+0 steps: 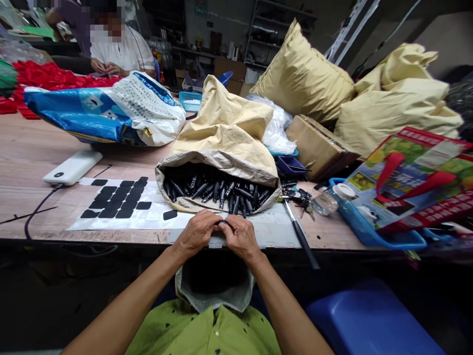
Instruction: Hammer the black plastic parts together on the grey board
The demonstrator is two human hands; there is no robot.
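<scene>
My left hand (pixel 199 230) and my right hand (pixel 239 235) meet at the table's front edge, fingers closed together on a small black piece (pixel 222 223). Most of that piece is hidden by the fingers, so its kind does not show. Just beyond them lies a cream sack (pixel 225 140), its mouth facing me, with many black pen-like plastic parts (pixel 221 191) inside. To the left, black rounded-square stickers (pixel 114 199) sit in rows on a white sheet (pixel 79 224). One loose black square (pixel 170 215) is near the sack. Below my hands an open sack (pixel 214 296) rests in my lap.
A white power bank (pixel 72 166) with a cable sits left. A hammer (pixel 301 236), keys (pixel 308 209) and a clear jar (pixel 327 201) lie right, beside a blue basket (pixel 388 240) with a colourful bag (pixel 414 182). Behind is a blue-white sack (pixel 111 111). Another person (pixel 121 54) sits far left.
</scene>
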